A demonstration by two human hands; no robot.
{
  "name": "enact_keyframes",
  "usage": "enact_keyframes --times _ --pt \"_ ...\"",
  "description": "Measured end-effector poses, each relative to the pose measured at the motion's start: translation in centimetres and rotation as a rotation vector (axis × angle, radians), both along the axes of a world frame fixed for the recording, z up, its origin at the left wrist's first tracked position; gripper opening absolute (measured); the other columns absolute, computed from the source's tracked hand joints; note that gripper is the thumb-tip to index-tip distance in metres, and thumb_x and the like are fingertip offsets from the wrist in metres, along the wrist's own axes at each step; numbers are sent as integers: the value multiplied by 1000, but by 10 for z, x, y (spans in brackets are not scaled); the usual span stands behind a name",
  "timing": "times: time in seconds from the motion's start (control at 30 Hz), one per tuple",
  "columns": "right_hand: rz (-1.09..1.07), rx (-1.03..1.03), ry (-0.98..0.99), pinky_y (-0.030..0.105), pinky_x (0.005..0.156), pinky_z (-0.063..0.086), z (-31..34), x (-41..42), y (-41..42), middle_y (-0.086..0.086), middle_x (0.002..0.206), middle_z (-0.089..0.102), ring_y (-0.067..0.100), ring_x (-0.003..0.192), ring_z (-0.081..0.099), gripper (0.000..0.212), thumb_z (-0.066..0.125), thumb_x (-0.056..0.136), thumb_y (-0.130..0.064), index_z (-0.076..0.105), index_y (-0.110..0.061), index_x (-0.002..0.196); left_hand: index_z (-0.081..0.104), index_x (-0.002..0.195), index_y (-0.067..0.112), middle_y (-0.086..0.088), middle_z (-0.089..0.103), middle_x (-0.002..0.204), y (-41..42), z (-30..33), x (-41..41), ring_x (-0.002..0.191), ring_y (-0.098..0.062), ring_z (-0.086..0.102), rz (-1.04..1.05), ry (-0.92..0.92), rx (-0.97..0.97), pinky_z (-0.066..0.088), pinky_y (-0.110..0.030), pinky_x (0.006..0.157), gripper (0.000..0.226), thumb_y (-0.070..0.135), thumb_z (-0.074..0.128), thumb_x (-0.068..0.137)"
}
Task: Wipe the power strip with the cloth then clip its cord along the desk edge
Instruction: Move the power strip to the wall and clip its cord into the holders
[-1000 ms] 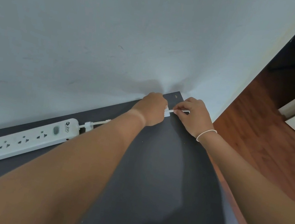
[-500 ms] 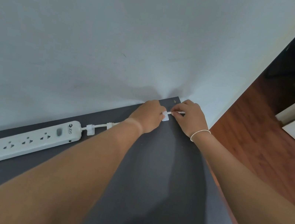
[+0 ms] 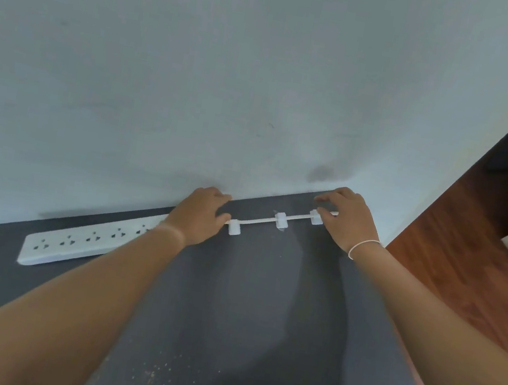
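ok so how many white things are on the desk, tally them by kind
power strip: 1
cord: 1
cord clips: 3, at and
total: 5 white things on the dark desk

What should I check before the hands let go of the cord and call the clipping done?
1. Cord runs through all three clips: ok at the middle clip; the left clip and right clip look threaded, partly hidden by fingers.
2. Clips stuck flat to the desk: cannot tell.
3. Cord slack: a slight bend between the left and middle clips, otherwise straight: ok.
4. Power strip lies flat along the wall: ok.
5. Left hand and right hand rest at the cord's ends: ok.
6. Strip wiped: cannot tell; no cloth in view.
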State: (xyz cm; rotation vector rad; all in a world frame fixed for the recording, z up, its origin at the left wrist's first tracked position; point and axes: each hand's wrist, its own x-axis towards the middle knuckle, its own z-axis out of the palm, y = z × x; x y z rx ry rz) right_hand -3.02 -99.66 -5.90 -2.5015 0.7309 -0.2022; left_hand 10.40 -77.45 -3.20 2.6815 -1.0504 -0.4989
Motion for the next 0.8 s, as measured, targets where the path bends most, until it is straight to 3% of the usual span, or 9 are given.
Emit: enact_keyframes --times 0.23,0.5,0.8 --pt "216 -9 29 34 99 37 19 33 68 7 123 59 28 116 49 28 55 90 -22 63 -17 116 39 142 15 -4 42 147 110 19 23 137 -22 35 149 -21 100 29 -32 113 57 31 54 90" --pt "375 12 102 34 103 36 24 68 145 2 132 53 25 123 46 40 57 88 -28 54 -21 127 29 146 19 -1 34 151 182 22 33 139 -22 30 212 25 181 29 -35 114 71 32 61 84" --pt "446 -24 202 35 106 37 7 91 197 -2 138 49 23 126 46 50 58 86 -28 46 -24 134 28 146 18 0 30 153 234 7 59 140 -23 29 214 -4 279 30 -36 114 63 22 53 89"
